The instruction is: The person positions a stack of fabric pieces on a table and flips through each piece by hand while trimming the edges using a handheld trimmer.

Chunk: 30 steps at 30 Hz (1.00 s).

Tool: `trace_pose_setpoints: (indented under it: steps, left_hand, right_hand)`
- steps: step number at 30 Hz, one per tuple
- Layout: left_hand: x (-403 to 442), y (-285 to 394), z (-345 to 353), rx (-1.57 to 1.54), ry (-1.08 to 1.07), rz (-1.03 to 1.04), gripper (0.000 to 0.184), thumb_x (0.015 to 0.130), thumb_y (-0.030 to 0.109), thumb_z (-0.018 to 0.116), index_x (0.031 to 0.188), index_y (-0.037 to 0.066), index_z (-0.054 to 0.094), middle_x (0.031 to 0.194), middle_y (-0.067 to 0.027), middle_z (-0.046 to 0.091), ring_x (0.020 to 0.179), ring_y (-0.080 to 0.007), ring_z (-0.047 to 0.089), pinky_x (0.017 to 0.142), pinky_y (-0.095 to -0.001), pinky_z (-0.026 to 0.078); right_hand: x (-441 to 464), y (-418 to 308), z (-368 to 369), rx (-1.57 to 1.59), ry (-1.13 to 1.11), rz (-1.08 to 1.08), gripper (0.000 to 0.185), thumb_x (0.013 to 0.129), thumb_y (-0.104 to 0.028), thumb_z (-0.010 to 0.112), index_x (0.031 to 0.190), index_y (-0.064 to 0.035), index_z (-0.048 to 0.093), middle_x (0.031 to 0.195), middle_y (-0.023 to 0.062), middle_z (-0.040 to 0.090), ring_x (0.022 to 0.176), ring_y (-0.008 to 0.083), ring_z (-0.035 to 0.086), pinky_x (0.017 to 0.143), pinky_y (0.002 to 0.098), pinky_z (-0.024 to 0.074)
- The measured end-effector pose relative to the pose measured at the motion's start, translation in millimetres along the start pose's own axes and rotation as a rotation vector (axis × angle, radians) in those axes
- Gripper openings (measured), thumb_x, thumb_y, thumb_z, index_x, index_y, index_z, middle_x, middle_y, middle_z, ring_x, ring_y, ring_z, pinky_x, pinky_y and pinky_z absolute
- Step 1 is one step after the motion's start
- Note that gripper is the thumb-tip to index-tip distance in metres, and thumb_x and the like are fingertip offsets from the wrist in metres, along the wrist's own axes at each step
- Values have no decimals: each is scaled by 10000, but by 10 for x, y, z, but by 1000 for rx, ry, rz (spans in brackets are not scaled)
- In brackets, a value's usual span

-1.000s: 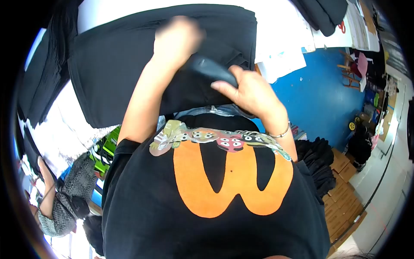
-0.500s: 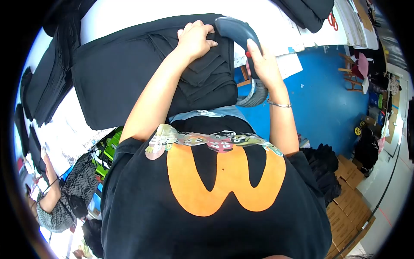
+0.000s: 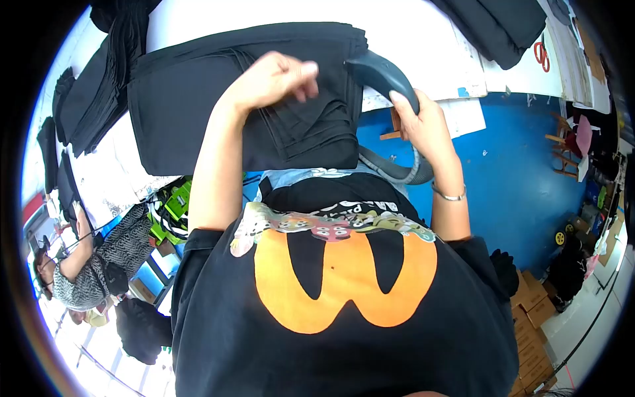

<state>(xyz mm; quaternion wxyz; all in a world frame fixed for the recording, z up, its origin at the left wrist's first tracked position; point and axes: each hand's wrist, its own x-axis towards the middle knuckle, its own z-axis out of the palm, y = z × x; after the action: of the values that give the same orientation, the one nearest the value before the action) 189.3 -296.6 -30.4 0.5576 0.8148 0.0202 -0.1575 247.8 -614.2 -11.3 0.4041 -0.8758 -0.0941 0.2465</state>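
Note:
My right hand point(image 3: 430, 129) is wrapped around a dark blue-grey handheld nozzle point(image 3: 383, 74) with a ribbed hose point(image 3: 397, 173) hanging below it. The nozzle's head meets the right edge of a stack of folded black garments point(image 3: 192, 112). Over the middle of that stack is my left hand point(image 3: 274, 83), its fingers loosely bent and a little blurred, holding nothing that I can see. Overlapping folds show at the stack's right part, partly hidden by my left hand.
More black garments point(image 3: 99, 99) lie at the left of the white table point(image 3: 218, 16), and others point(image 3: 499, 30) at the top right. Red scissors point(image 3: 542, 57) lie beyond. A person point(image 3: 83, 271) is at the lower left. Cardboard boxes point(image 3: 532, 304) stand on the right.
My left hand has lifted off the garments' right part and moved left, towards me. The nozzle has come down along the stack's right edge, and the view has shifted.

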Motion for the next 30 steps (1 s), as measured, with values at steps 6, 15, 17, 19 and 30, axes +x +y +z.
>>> trace_pose_setpoints:
  steps: [6, 15, 17, 19, 30]
  left_hand:
    - [463, -498, 231, 999, 705, 244, 571, 874, 562, 729, 1335, 230, 667, 1283, -9, 662, 1192, -245, 613, 1010, -437, 410]
    - [350, -385, 205, 913, 617, 258, 594, 869, 450, 750, 1338, 113, 614, 1287, -113, 623, 1197, -320, 561, 999, -492, 400]
    - [292, -405, 72, 854, 477, 356, 580, 878, 434, 745, 1338, 106, 612, 1291, -112, 623, 1197, -322, 563, 995, -493, 402]
    - [218, -369, 13, 895, 435, 352, 560, 891, 419, 733, 1336, 100, 612, 1295, -115, 624, 1190, -322, 567, 991, -484, 405]
    - [202, -483, 14, 953, 606, 395, 500, 899, 434, 715, 1260, 93, 657, 1203, -97, 662, 1135, -297, 598, 959, -464, 406]
  right_hand:
    - [334, -179, 104, -147, 147, -180, 629, 982, -545, 628, 971, 83, 664, 739, 273, 677, 706, 396, 713, 708, 465, 568]
    - [159, -379, 115, -220, 83, -201, 616, 983, -543, 641, 964, 73, 667, 625, 184, 639, 578, 302, 703, 579, 388, 546]
    - [239, -435, 84, -248, 5, -261, 602, 977, -529, 658, 996, 72, 676, 670, 213, 646, 628, 328, 714, 600, 393, 549]
    - [103, -380, -46, -263, -185, -253, 584, 969, -521, 668, 998, 62, 681, 675, 215, 645, 641, 336, 712, 606, 391, 548]
    - [-441, -834, 973, -576, -355, -731, 453, 908, -476, 731, 906, -43, 597, 657, 163, 660, 647, 374, 694, 574, 446, 555]
